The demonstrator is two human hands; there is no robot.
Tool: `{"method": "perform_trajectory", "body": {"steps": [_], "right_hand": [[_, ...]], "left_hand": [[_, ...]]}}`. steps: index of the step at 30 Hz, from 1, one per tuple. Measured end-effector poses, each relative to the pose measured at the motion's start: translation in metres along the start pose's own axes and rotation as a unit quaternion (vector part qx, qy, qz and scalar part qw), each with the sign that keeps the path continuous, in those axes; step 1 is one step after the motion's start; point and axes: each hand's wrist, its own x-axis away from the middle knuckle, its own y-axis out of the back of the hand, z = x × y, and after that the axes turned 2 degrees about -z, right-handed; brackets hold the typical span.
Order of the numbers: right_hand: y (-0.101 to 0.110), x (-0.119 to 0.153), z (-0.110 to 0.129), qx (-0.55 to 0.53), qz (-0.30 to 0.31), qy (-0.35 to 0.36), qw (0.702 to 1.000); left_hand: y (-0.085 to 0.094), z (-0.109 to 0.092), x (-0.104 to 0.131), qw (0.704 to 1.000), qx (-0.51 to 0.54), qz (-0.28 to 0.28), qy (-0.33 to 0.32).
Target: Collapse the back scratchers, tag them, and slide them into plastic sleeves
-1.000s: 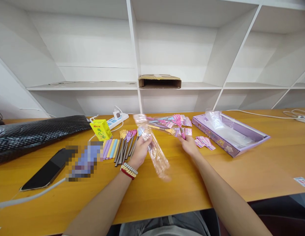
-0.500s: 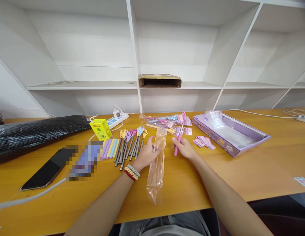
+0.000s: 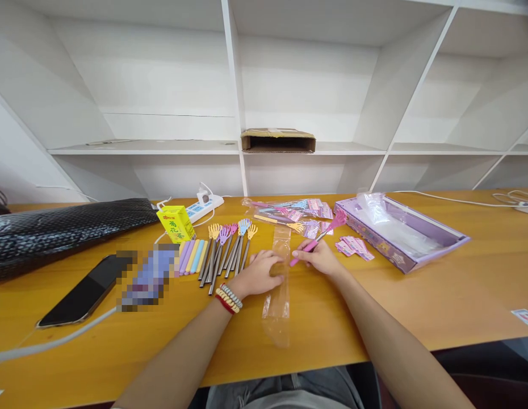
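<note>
In the head view my right hand (image 3: 318, 258) grips a back scratcher by its pink handle (image 3: 310, 246). Its pink claw head (image 3: 338, 219) points up and to the right, past a metal shaft. A long clear plastic bag (image 3: 277, 307) lies flat on the table in front of me. Over the bag's left edge rests my left hand (image 3: 259, 275), its thumb apart from the fingers and nothing gripped between them. Left of that hand lie several metal scratcher rods with coloured claw heads (image 3: 243, 227) and a row of pastel handles (image 3: 193, 257).
Bagged back scratchers (image 3: 285, 209) lie at the back. Pink cards (image 3: 354, 248) and a purple box (image 3: 434, 255) are on the right. To the left are a yellow carton (image 3: 175, 223), a power strip (image 3: 208, 207), a phone (image 3: 85, 292) and a black bubble-wrap package (image 3: 72, 236).
The back scratcher has tipped from upright to slanting right, its handle end now near the bag. The bag has gone down flat on the table, and my left hand has loosened over it.
</note>
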Motion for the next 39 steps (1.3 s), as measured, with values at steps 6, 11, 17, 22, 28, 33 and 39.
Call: {"method": "perform_trajectory", "body": {"steps": [6,11,17,22,28,33,39], "right_hand": [[0.000,0.002,0.000,-0.036,0.021,0.000,0.999],[-0.001,0.001,-0.003,-0.116,0.087,-0.017,0.989],[-0.008,0.002,0.003,-0.109,0.090,-0.024,0.990],[-0.011,0.004,0.008,-0.087,0.076,-0.008,0.993],[-0.004,0.001,0.001,-0.170,0.035,-0.029,0.984],[0.000,-0.001,-0.001,-0.225,0.037,-0.039,0.973],[0.000,-0.002,-0.002,-0.279,0.102,-0.063,0.953]], "left_hand": [[-0.003,-0.001,0.001,0.999,-0.040,-0.014,-0.015],[0.000,-0.007,0.000,0.997,-0.029,-0.067,-0.015],[0.004,-0.013,-0.001,0.996,-0.010,-0.071,-0.050],[0.004,-0.013,0.000,0.996,-0.014,-0.068,-0.062],[0.004,-0.007,-0.002,0.993,-0.002,-0.114,-0.039],[0.001,-0.003,-0.003,0.992,-0.004,-0.129,-0.006],[-0.002,-0.004,-0.001,0.993,-0.020,-0.113,-0.019]]}}
